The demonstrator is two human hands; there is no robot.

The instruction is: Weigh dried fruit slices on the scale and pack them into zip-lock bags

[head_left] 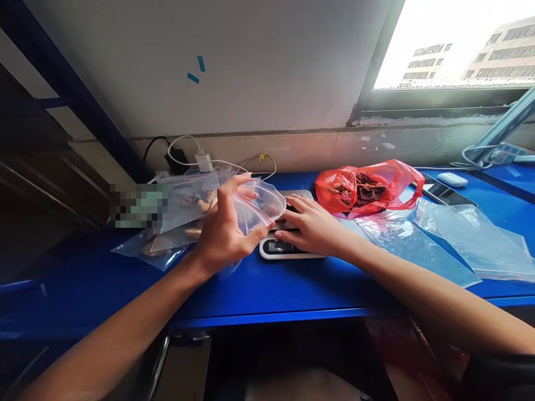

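Left of the scale [281, 254]: our left hand [223, 225] grips a clear zip bag [258, 209], thumb and fingers set apart at its open mouth, which faces right.
Over the scale: our right hand [310, 224] lies palm down, fingers slightly bent and spread, just beside the bag's mouth; we cannot tell whether its fingertips pinch anything.
Scale display [278, 246]: dark, on the near side, by our right hand.
Farther left: flat bags [184, 209] with brown pieces [204, 203].
Far right: a red plastic bag [395, 177], open on dark dried-looking pieces [370, 191].
Right: clear bags [420, 245] overlap on the blue desk [292, 301], nearer us than a phone [449, 194].
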